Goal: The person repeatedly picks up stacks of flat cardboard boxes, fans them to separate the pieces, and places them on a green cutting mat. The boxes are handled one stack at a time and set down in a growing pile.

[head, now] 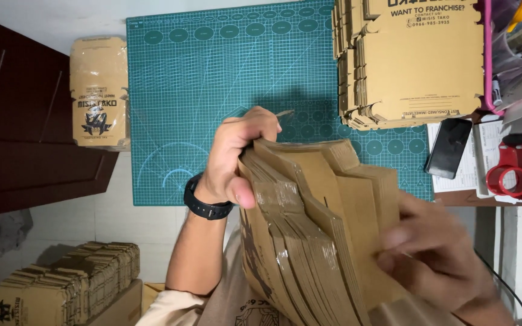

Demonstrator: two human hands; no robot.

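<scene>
Here the left hand [237, 158], a black watch [208, 204] on its wrist, rises from below with fingers curled over the top edge of a thick bundle of flat brown cardboard box blanks [309, 235], thumb pressed on its near face. The right hand [436, 253], blurred, is clamped on the bundle's right side. The bundle is held above the near edge of the green gridded cutting mat [212, 90]. One stack of blanks [412, 60] sits at the mat's far right corner, one wrapped pack [99, 90] beside its left edge, one black phone [448, 148] and one red tape dispenser [518, 172] to the right.
</scene>
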